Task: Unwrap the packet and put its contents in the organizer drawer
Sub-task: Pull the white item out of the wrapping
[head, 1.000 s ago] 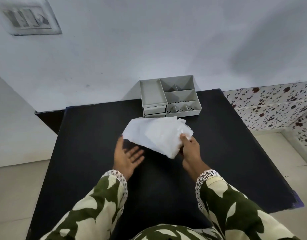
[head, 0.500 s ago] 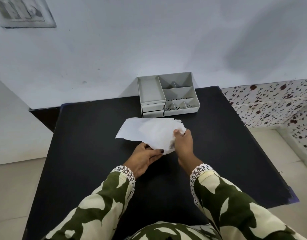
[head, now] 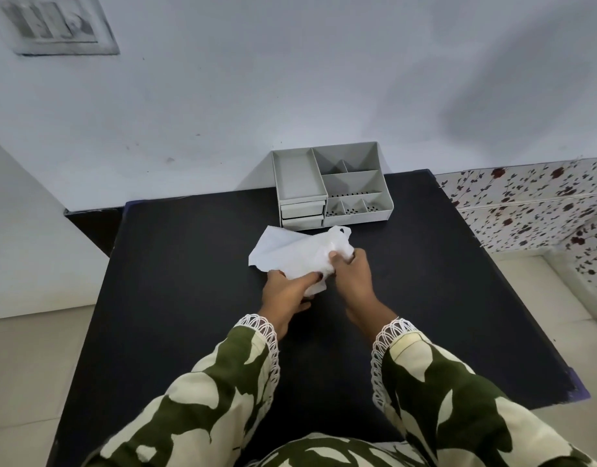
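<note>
A crumpled white paper packet [head: 290, 252] lies on the black table [head: 175, 298], just in front of the organizer. My left hand [head: 285, 293] grips its near edge, fingers curled over the paper. My right hand [head: 352, 281] pinches the packet's right side between thumb and fingers. The packet's contents are hidden inside the paper. The grey organizer [head: 330, 183] stands at the table's far edge against the wall, with several open top compartments and two small drawers [head: 302, 215] at its front left, both closed.
A white wall rises right behind the organizer, with a switch plate [head: 57, 26] at the upper left. A floral-tiled wall [head: 532, 203] and floor lie to the right of the table. The table's right and near edges drop to the tiled floor.
My left hand went from lying open on the table to gripping the packet's near edge. The paper has been bunched smaller between both hands, closer to the organizer.
</note>
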